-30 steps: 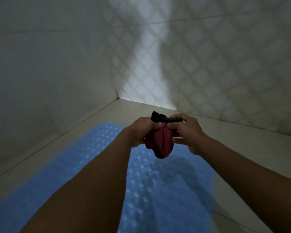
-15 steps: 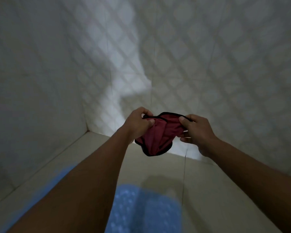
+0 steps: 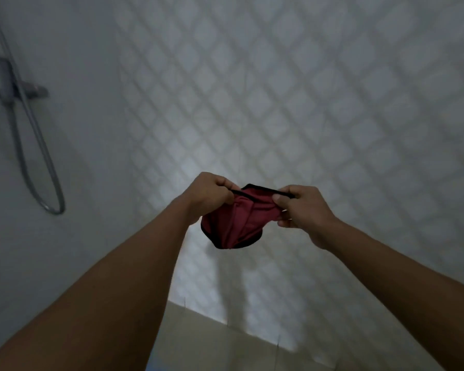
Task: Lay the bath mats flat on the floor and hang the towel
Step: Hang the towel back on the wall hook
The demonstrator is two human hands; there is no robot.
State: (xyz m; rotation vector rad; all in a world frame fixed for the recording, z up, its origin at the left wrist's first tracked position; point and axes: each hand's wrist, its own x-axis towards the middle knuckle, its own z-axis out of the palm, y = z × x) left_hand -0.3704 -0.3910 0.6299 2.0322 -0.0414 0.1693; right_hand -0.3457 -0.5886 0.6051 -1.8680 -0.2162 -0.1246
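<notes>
A small dark red cloth with black trim (image 3: 236, 223) hangs in the air in front of the patterned wall, stretched between both hands. My left hand (image 3: 208, 194) pinches its black edge on the left. My right hand (image 3: 302, 207) grips the edge on the right. The cloth sags below the hands in a bunched pouch. No bath mat shows in this view, apart from a faint blue sliver at the bottom edge (image 3: 152, 366).
A diamond-patterned tiled wall (image 3: 306, 103) fills the view ahead. On the plain left wall hang a shower mixer (image 3: 8, 85) and a looping metal hose (image 3: 46, 178). A strip of beige floor (image 3: 225, 341) shows at the bottom.
The view has tilted up from the floor and the blue mat to the wall. Both hands rose with the red cloth and pulled it wider apart.
</notes>
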